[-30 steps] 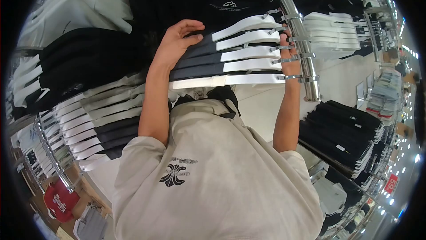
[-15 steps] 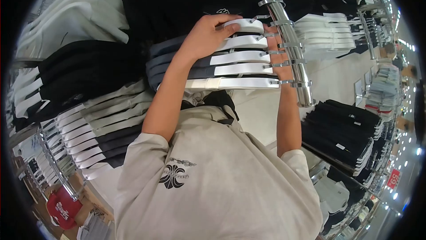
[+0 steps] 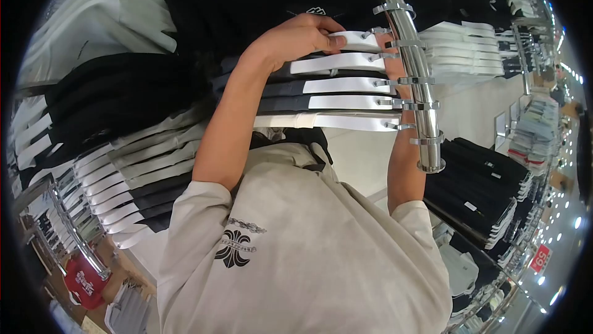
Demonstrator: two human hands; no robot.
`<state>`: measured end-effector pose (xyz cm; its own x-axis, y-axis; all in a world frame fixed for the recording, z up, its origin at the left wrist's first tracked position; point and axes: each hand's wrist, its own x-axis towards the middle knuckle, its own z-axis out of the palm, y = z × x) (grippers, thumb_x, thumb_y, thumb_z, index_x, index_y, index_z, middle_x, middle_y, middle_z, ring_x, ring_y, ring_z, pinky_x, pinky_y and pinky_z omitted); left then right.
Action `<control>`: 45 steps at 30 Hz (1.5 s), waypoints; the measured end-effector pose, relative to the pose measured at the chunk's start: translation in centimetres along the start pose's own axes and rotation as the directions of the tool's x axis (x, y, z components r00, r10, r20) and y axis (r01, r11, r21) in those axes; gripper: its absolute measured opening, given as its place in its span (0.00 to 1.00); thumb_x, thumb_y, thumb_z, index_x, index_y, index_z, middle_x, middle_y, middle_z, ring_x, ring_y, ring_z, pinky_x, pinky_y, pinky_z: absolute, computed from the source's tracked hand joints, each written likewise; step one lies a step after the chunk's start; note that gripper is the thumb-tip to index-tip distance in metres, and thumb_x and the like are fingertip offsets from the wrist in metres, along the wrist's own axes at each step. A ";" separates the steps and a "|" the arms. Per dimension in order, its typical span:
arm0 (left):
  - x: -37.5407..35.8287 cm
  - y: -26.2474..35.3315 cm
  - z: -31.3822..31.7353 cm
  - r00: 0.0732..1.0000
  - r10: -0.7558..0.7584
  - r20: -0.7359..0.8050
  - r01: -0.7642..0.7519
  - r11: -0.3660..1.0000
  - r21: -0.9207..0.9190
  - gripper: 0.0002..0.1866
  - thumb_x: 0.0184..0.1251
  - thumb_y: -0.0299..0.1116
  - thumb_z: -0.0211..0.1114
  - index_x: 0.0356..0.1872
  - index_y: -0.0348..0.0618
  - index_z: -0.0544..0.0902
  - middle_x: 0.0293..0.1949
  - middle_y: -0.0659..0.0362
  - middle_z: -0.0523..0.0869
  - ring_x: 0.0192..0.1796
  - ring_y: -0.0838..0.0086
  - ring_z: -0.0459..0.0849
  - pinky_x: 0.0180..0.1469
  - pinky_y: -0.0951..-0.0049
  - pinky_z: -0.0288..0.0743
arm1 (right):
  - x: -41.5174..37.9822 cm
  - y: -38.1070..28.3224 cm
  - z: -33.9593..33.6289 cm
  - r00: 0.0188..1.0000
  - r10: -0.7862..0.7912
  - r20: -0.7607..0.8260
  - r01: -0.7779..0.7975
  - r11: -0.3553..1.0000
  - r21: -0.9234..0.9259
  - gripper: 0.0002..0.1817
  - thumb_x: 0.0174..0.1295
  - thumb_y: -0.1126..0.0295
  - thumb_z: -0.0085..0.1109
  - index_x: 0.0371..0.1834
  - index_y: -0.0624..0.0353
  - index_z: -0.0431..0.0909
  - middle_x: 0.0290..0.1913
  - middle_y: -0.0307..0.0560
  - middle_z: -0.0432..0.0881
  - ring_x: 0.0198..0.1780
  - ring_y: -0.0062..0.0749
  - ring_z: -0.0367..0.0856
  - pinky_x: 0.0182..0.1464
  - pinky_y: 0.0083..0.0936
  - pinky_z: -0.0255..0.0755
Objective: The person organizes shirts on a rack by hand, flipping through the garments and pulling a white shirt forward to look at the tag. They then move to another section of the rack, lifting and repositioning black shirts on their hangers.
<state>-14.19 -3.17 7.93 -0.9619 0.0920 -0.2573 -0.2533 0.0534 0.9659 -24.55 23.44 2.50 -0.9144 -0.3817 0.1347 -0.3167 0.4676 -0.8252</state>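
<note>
My left hand (image 3: 302,39) is closed around the top white hanger (image 3: 355,40) of a short row, its thumb lying along the near side. Several more white hangers (image 3: 349,84) are lined up below it, carrying dark grey garments (image 3: 281,91) and, nearest me, a cream one (image 3: 287,120). Their hooks hang on a chrome rail (image 3: 419,84). Behind the rail and the hanger ends, a little of my right hand (image 3: 391,62) shows; its fingers are hidden. Beyond my left hand hangs a large black garment (image 3: 247,4) with a small white print.
Black garments (image 3: 111,99) and grey ones (image 3: 160,155) hang on the left. White garments (image 3: 463,50) hang at upper right, with a stack of black clothing (image 3: 479,176) below. The rail's free end (image 3: 430,166) juts toward me. A red cap (image 3: 85,281) is at lower left.
The rail and its hangers appear lower and further right in view. My left hand has shifted slightly right, still on the top hanger. The lowest hanger sits a little further from the rail's end.
</note>
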 end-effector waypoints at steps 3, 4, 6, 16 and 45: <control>0.3 -0.1 -0.1 0.999 -0.022 -0.028 0.022 0.999 -0.026 0.21 0.65 0.42 0.73 0.54 0.39 0.89 0.46 0.53 0.91 0.54 0.65 0.85 0.65 0.66 0.68 | 0.6 0.7 0.2 1.000 -0.016 -0.002 0.016 1.000 0.008 0.16 0.74 0.64 0.59 0.61 0.56 0.80 0.49 0.44 0.84 0.46 0.28 0.83 0.45 0.24 0.78; 0.2 0.0 0.0 0.999 -0.032 -0.026 0.031 0.999 -0.030 0.21 0.65 0.42 0.74 0.54 0.39 0.89 0.45 0.53 0.91 0.54 0.65 0.85 0.64 0.66 0.68 | 0.7 0.8 0.2 1.000 -0.016 -0.002 0.016 1.000 0.010 0.17 0.74 0.64 0.60 0.62 0.56 0.79 0.49 0.44 0.84 0.46 0.28 0.83 0.46 0.24 0.78; 0.1 0.2 0.1 0.999 -0.034 -0.030 0.033 0.999 -0.025 0.20 0.65 0.40 0.73 0.54 0.38 0.88 0.44 0.53 0.91 0.53 0.66 0.86 0.63 0.67 0.69 | 0.7 1.0 0.2 1.000 -0.016 -0.004 0.016 1.000 0.010 0.17 0.74 0.64 0.60 0.62 0.56 0.79 0.50 0.44 0.84 0.47 0.28 0.83 0.47 0.25 0.78; -0.1 -0.3 0.2 0.991 0.115 -0.073 -0.118 0.992 -0.035 0.19 0.72 0.35 0.68 0.60 0.40 0.86 0.44 0.53 0.90 0.51 0.70 0.87 0.59 0.70 0.75 | 0.6 0.4 0.3 1.000 -0.021 -0.012 0.020 1.000 -0.024 0.19 0.73 0.66 0.60 0.65 0.57 0.79 0.54 0.46 0.84 0.51 0.30 0.83 0.52 0.26 0.78; -5.6 -3.2 5.8 0.677 0.554 -0.485 -0.301 0.809 0.504 0.13 0.67 0.35 0.74 0.47 0.39 0.90 0.40 0.50 0.91 0.42 0.59 0.90 0.48 0.67 0.81 | -10.4 8.5 -2.3 0.965 0.223 -0.136 -0.123 0.847 0.517 0.17 0.78 0.66 0.53 0.53 0.68 0.86 0.56 0.48 0.87 0.58 0.29 0.81 0.64 0.26 0.71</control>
<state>-7.41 1.92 6.16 -0.8415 -0.3899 0.3740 0.1361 0.5170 0.8451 -18.28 33.21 -4.70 -0.9875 -0.1562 0.0206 -0.0257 0.0309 -0.9992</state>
